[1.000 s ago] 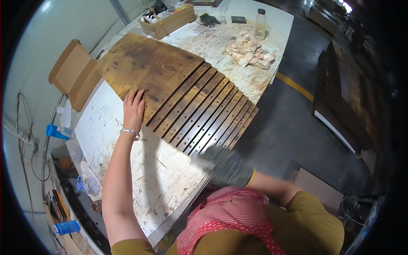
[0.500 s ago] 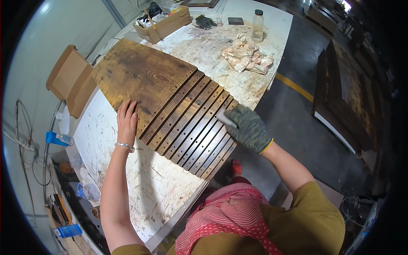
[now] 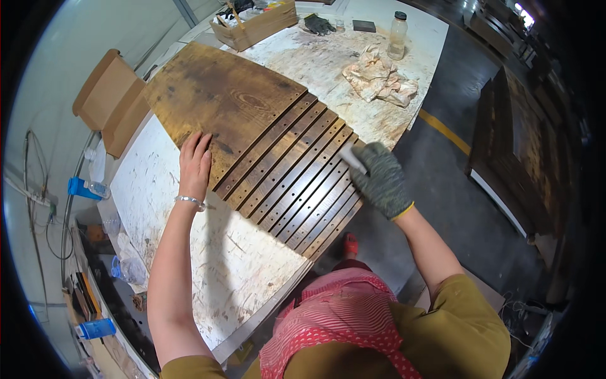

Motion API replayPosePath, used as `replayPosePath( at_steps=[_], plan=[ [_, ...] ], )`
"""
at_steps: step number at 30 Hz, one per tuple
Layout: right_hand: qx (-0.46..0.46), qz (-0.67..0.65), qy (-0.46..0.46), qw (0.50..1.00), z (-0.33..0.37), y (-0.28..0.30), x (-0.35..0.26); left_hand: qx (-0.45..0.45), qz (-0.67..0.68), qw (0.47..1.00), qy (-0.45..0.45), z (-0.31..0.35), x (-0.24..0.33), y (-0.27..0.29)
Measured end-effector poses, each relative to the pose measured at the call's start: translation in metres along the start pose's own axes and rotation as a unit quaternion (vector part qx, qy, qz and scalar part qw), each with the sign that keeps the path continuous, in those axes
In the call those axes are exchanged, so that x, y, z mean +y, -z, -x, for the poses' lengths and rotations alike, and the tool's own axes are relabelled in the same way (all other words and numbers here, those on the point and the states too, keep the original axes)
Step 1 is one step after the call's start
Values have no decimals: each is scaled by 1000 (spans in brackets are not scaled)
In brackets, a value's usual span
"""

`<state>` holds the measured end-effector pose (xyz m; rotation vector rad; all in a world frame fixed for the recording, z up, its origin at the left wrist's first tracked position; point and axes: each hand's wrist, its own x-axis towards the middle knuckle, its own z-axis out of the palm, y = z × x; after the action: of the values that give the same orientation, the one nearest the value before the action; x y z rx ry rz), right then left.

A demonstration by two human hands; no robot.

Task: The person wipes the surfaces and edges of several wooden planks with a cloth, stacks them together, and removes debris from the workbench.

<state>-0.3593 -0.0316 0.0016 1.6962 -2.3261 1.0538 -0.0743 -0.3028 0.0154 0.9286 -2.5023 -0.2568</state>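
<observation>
A stack of brown wooden boards lies fanned out in steps on the white worktable, and drilled holes run along the exposed strips. My bare left hand, with a bracelet at the wrist, rests on the near left edge of the top board, fingers stretched out. A grey-green knit glove with a yellow cuff covers my right hand. It grips a small pale grey pad, held against the right ends of the lower, stepped boards. The glove partly hides the pad, and its exact kind is unclear.
Beyond the boards on the stained worktable lie a crumpled cloth, a lidded glass jar, a dark block and a dark glove. Cardboard boxes flank the left side. Stacked dark panels stand right.
The whole view has shifted, so the table and boards sit higher and farther right in the picture. My gloved hand has slid slightly rightward over the board ends; my left hand stays put.
</observation>
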Motion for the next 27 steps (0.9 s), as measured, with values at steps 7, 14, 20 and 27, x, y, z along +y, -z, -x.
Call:
replayPosePath(
  at_steps=[7, 14, 20, 27],
  plan=[
    [1, 97, 178, 979, 40, -33, -56, 14, 2, 1000, -5, 1, -5, -5],
    [-183, -112, 167, 962, 83, -52, -129, 26, 7, 999, -19, -4, -1, -9],
    [-38, -150, 138, 978, 49, -43, -87, 31, -4, 999, -13, 2, -7, -6],
    [-148, -48, 263, 952, 31, -37, -124, 29, 9, 1000, -2, -4, 1, -8]
  ],
)
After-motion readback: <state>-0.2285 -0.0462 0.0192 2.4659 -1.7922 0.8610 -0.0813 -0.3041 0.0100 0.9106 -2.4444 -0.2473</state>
